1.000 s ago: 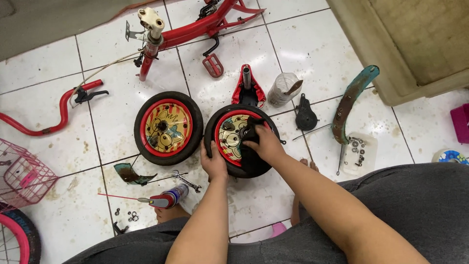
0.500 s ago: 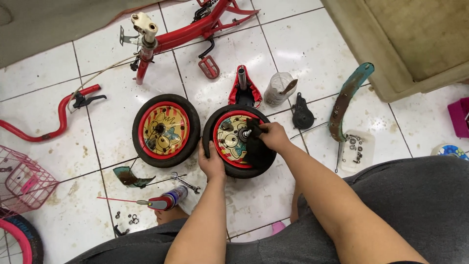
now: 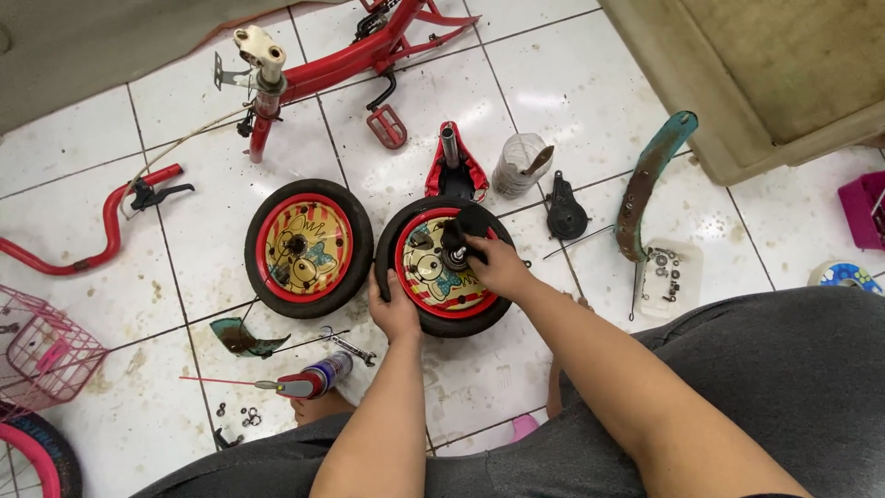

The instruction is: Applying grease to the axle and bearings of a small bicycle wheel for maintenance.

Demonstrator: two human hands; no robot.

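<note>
Kneeling on stained white floor tiles [image 3: 572, 120], both hands gripping: left hand [image 3: 395, 309] the small wheel [image 3: 442, 267], right hand [image 3: 498, 266] its black hub part [image 3: 466, 226].

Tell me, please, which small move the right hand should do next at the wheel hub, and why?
Probably keep rubbing the black rag around the hub. The right hand presses it on the wheel centre, while the left hand steadies the tyre edge.

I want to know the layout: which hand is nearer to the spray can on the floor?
Left. The left hand holds the tyre edge of the wheel, just above the spray can. The right hand is at the wheel's hub, farther away.
</note>
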